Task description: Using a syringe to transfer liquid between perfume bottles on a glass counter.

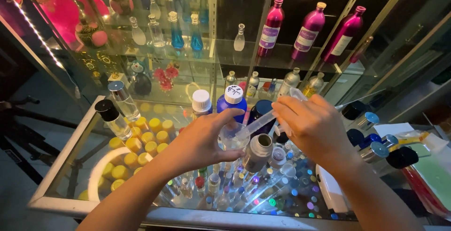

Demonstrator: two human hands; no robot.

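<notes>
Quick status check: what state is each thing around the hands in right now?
left hand: curled around a small clear bottle
small clear bottle: upright, held
right hand: gripping a syringe
syringe: tilted, tip at the clear bottle
silver bottle: uncapped, mouth open
blue bottle: white cap on
two clear bottles: capped, upright
three magenta bottles: capped, on shelf

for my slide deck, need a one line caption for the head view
Left hand steadies a small clear bottle while right hand aims a syringe into it.
</notes>
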